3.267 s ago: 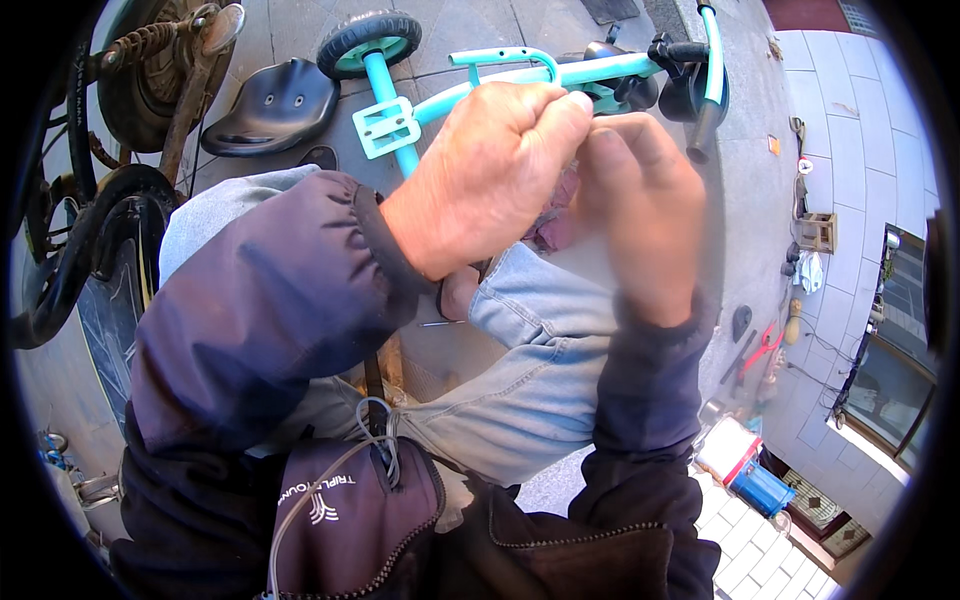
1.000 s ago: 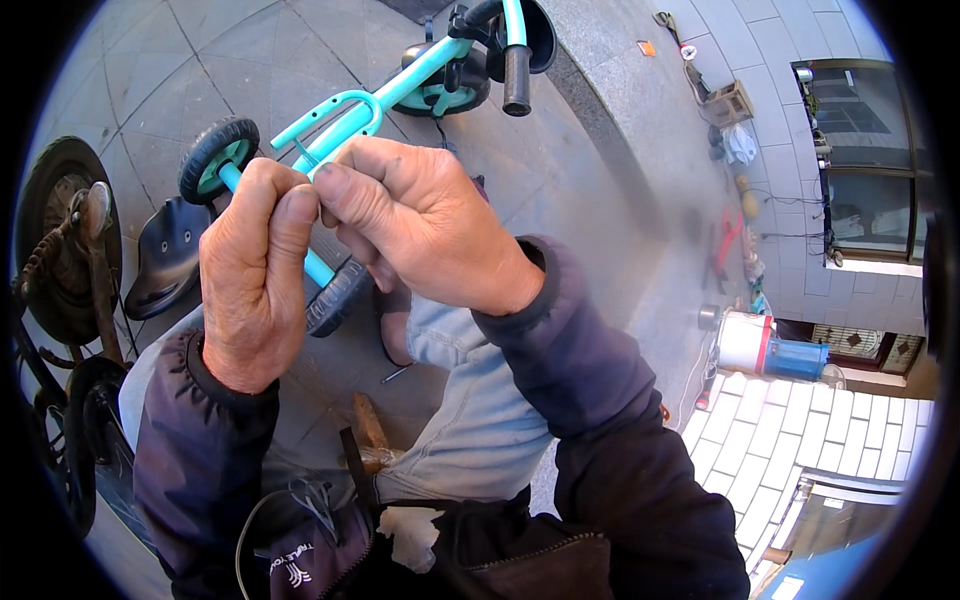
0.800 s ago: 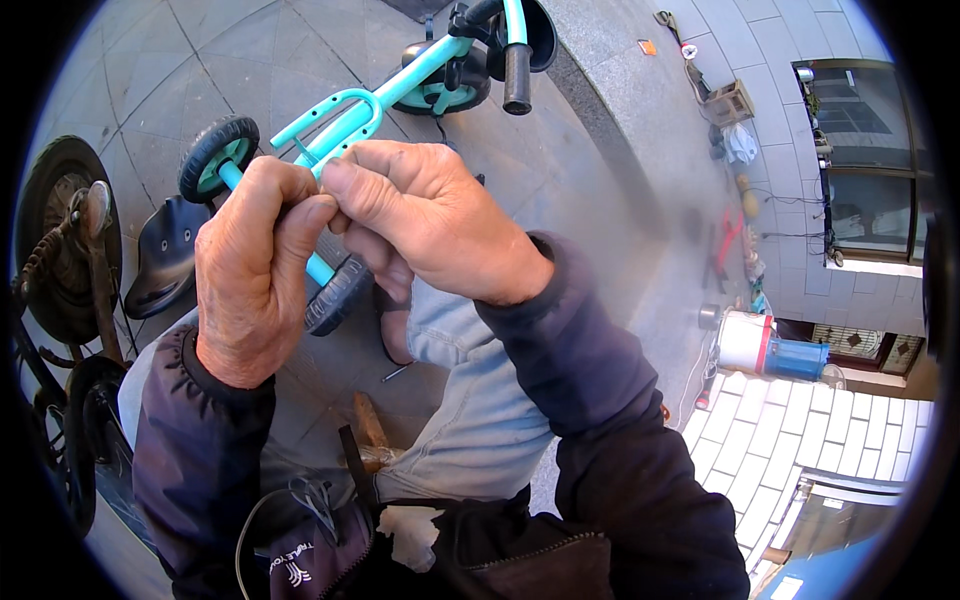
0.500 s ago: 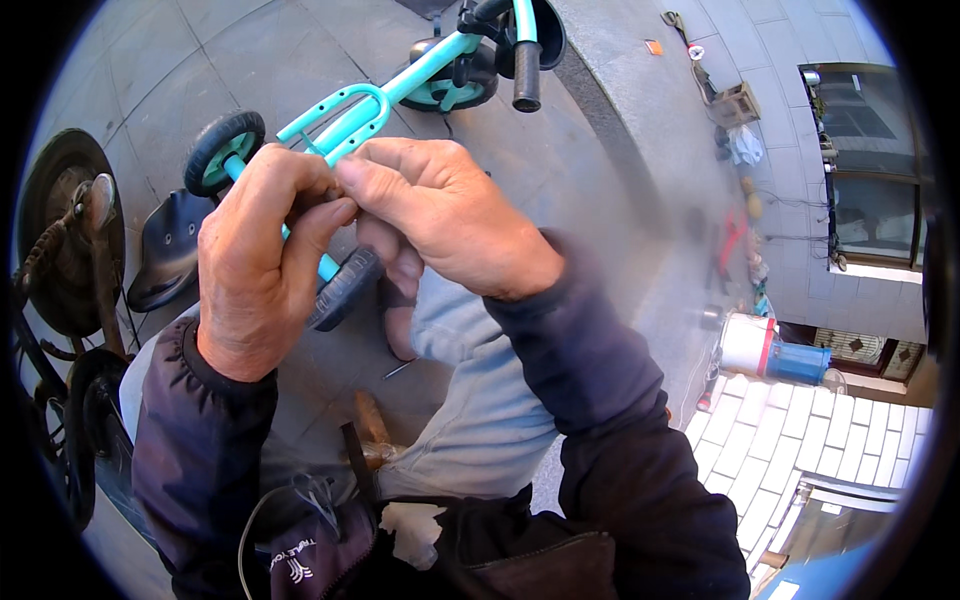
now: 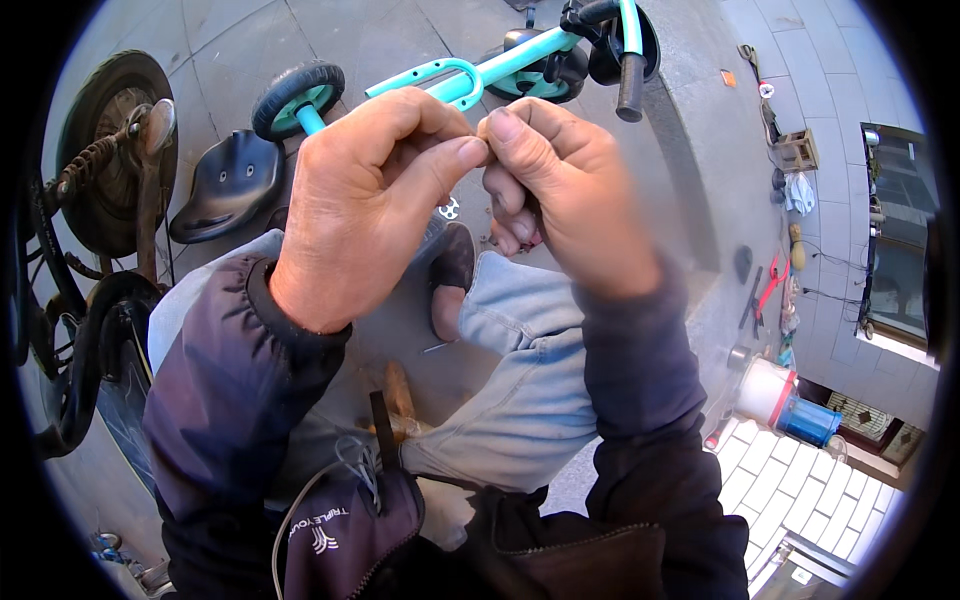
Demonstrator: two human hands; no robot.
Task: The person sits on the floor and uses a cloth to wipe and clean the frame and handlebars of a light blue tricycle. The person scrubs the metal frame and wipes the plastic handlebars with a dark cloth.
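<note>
My left hand (image 5: 350, 205) is closed in a pinch, its thumb and forefinger meeting the fingertips of my right hand (image 5: 570, 185). The right hand is pinched too, its wrist side smeared by motion. Whatever sits between the fingertips is too small or hidden to make out. Just beyond the hands lies a turquoise child's tricycle frame (image 5: 525, 58) with a looped bracket (image 5: 425, 72), a black handlebar grip (image 5: 630, 88) and a black-tyred wheel (image 5: 298, 100). Under the hands, a small silvery flat tool with holes (image 5: 448, 208) is partly visible.
To the left stand a black plastic seat (image 5: 232, 185) and an old bicycle wheel (image 5: 118, 150). A thin metal rod (image 5: 436, 348) and a wooden handle (image 5: 398, 390) lie near my legs. At right are red-handled cutters (image 5: 772, 285), a wooden crate (image 5: 797, 150) and a white-and-blue container (image 5: 785, 405).
The whole scene has shifted rightward in the picture. My hands, still fingertip to fingertip, now cover less of the looped bracket. The silvery flat tool has come into sight below them.
</note>
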